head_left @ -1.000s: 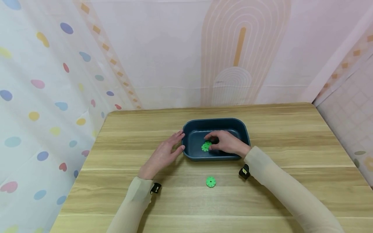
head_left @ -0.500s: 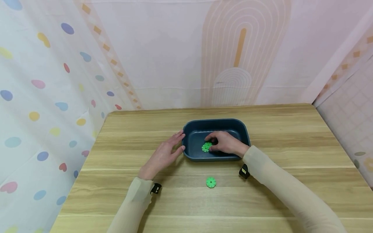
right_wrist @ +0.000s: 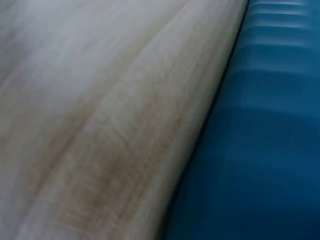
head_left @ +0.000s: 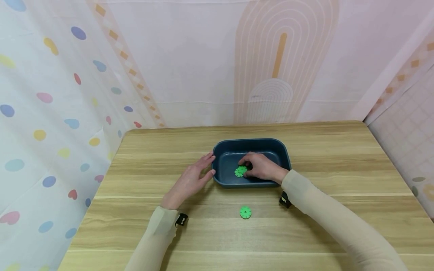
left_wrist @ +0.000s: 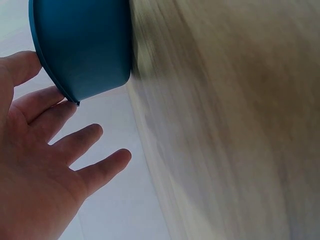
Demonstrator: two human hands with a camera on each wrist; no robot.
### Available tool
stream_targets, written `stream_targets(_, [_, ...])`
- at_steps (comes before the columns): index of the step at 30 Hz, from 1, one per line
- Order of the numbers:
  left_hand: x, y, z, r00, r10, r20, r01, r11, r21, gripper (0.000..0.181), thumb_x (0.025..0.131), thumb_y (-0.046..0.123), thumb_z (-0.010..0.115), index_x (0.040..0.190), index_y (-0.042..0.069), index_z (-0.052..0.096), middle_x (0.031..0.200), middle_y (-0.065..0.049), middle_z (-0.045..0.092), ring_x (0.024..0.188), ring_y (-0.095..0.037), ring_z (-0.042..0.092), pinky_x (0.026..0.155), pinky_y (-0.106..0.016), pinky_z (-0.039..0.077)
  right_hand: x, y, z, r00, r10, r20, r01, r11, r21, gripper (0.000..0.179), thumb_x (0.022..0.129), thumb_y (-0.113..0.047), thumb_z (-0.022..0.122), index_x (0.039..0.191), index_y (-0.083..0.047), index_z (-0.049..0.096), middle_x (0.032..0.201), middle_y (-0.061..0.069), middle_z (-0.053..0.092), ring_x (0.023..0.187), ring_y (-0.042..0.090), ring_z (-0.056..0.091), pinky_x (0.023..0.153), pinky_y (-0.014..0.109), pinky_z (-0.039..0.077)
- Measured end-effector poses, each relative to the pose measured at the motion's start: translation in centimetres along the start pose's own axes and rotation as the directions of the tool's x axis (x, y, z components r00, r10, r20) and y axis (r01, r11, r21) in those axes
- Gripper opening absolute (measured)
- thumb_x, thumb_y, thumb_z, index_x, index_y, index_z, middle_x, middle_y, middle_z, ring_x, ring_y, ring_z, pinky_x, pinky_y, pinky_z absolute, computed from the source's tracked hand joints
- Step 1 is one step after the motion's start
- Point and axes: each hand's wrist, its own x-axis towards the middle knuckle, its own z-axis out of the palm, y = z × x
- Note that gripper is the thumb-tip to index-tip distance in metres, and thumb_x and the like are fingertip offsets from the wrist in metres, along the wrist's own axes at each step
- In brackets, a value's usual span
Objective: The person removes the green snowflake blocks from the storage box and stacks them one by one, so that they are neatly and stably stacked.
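Observation:
A dark blue rectangular bin (head_left: 225, 162) stands on the table. My right hand (head_left: 263, 167) reaches into it, fingers bent and thumb against a few overlapping green notched discs (head_left: 239, 173), which it appears to pinch; its fingertips are partly hidden. My left hand (head_left: 190, 181) rests at the bin's left end. In the left wrist view, the thumb and some fingertips touch the rim of the bin (left_wrist: 85, 45), while the other fingers extend loosely. The right wrist view shows only table and the bin's outer wall (right_wrist: 255, 150).
Another green disc (head_left: 248, 213) lies on the wooden table (head_left: 217, 241), in front of the bin and between the forearms. A patterned cloth (head_left: 196, 60) hangs behind the table, and a dotted one (head_left: 61, 150) hangs at the left.
Almost nothing moves. The right forearm shifts very slightly, while both hands, the bin and the discs keep their places.

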Motion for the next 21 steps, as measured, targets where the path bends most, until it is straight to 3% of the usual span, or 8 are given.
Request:
stream_targets(14, [0.08,0.01,0.08,1.000,-0.006,-0.003,0.006,1.000,-0.004,0.056,0.108,0.029,0.058,0.156,0.002,0.045,0.166,-0.008,0.034,0.152,-0.035,0.033,0.120,-0.055,0.031,0.11,0.16,-0.08,1.000,0.008,0.026,-0.008,1.000,-0.012,0.033,0.091,-0.011,0.080,0.122,-0.004,0.073,0.118,0.008,0.065,0.105,0.023,0.061,0.096,0.041,0.053])
stream_targets(21, [0.25,0.17,0.02,1.000,-0.007,0.004,0.007,1.000,-0.002,0.057,0.108,0.029,0.057,0.156,0.003,0.043,0.167,-0.007,0.032,0.152,-0.035,0.032,0.119,-0.059,0.030,0.05,0.12,-0.55,1.000,0.023,-0.009,-0.023,0.999,0.035,0.034,0.090,-0.012,0.081,0.121,-0.002,0.072,0.112,0.007,0.068,0.101,0.021,0.063,0.092,0.040,0.055])
